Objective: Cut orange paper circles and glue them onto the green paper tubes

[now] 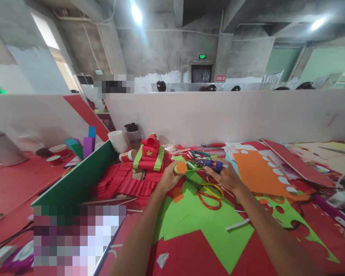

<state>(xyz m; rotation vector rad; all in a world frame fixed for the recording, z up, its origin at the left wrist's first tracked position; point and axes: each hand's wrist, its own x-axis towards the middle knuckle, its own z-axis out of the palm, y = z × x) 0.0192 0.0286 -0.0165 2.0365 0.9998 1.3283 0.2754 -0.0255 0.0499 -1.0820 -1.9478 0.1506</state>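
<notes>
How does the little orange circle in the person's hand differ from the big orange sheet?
The orange circle is small and round; the orange sheet is large, with round holes cut along one edge. The orange circle is held up in the left hand; the orange sheet lies flat beside the right hand, which grips a glue gun. Both are the same orange.

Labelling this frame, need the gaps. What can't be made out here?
Head view:
- orange-capped roll: body hidden by the left hand.
- glue gun: grip covered by the right hand.
- lower left: pixelated patch hides whatever lies there.
- green wall sign: too small to read.
</notes>
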